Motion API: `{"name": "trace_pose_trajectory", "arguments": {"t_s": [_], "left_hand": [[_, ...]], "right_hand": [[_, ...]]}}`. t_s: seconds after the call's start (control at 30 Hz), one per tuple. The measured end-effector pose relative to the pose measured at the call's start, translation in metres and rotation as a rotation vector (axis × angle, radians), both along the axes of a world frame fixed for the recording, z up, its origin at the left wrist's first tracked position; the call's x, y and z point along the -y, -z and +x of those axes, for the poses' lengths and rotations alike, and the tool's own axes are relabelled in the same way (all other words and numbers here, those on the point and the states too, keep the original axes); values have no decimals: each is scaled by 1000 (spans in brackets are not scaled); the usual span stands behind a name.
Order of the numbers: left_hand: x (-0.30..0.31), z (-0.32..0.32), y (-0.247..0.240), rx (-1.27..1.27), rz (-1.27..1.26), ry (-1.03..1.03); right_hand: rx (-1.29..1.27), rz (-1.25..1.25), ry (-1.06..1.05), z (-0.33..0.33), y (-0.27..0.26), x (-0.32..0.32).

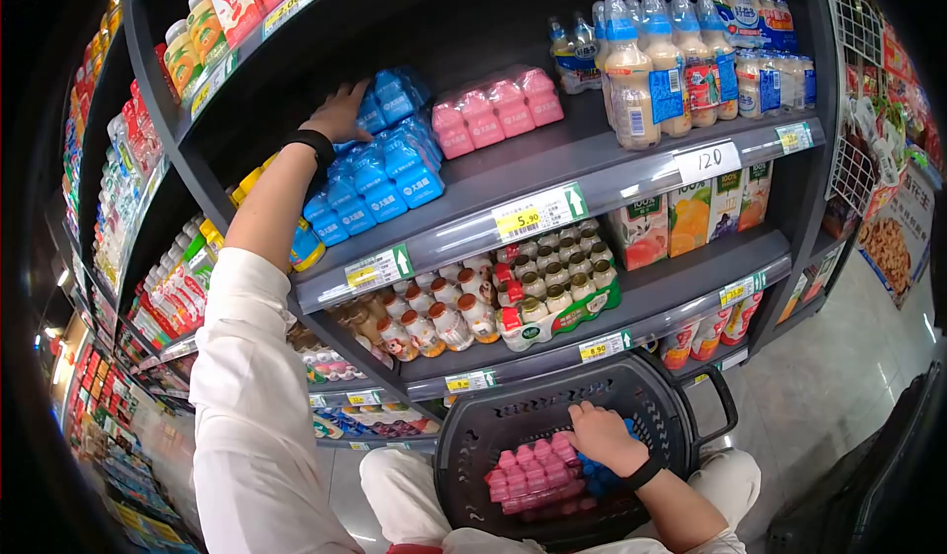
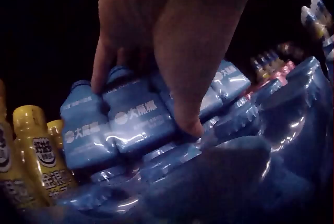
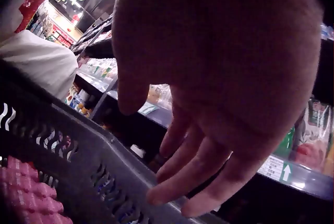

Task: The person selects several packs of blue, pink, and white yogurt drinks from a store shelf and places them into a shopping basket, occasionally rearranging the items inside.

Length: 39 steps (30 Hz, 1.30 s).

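Left hand (image 1: 337, 113): blue plastic-wrapped bottle pack (image 1: 397, 97) pinched between thumb and fingers, not yet taken off dark grey shelf (image 1: 533, 166). Right hand (image 1: 606, 438) held loosely spread over black plastic basket (image 1: 468, 445); pink bottle packs (image 1: 533, 473) already contained, blue ones (image 1: 598, 479) too.

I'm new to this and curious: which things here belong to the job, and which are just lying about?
Part of the job, it seems:
blue bottle pack gripped by the left hand
black basket
pink bottles inside it

Just stocked around:
tall blue-capped bottles
fruit-picture cartons
yellow bottles
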<state>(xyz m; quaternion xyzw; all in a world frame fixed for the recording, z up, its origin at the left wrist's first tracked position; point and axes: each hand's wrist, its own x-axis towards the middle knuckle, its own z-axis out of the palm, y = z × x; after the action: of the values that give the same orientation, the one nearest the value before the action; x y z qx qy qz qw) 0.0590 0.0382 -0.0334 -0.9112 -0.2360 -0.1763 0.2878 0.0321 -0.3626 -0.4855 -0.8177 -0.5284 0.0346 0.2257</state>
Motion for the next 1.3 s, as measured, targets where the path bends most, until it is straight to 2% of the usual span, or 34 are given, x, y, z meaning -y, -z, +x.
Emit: {"name": "trace_pose_trajectory", "arguments": {"t_s": [0.1, 0.27, 0.37, 0.47, 0.57, 0.67, 0.77, 0.97, 1.07, 1.3], "left_hand": [[15, 2, 0, -10, 46, -68], [-8, 8, -6, -4, 69, -103], [-25, 8, -5, -9, 116, 28], [-18, 8, -2, 30, -5, 4], [-33, 5, -7, 24, -90, 125], [-27, 1, -11, 12, -195, 67], [-28, 4, -5, 30, -105, 46], [3, 3, -11, -36, -129, -80], [-2, -3, -19, -144, 67, -62], [7, -25, -34, -140, -97, 34]], "right_hand": [[-14, -59, -11, -1, -1, 3], [-25, -68, -7, -1, 0, 4], [-36, -64, -14, 0, -4, 4], [-46, -73, -10, -2, -3, 4], [-35, -64, -16, -3, -2, 4], [-8, -53, 4, -3, 4, 4], [24, -51, 2, -3, -2, 6], [-3, -48, -30, -4, 3, 2], [-10, -69, -37, -4, 1, 3], [29, 9, -15, 3, 4, 1]]}}
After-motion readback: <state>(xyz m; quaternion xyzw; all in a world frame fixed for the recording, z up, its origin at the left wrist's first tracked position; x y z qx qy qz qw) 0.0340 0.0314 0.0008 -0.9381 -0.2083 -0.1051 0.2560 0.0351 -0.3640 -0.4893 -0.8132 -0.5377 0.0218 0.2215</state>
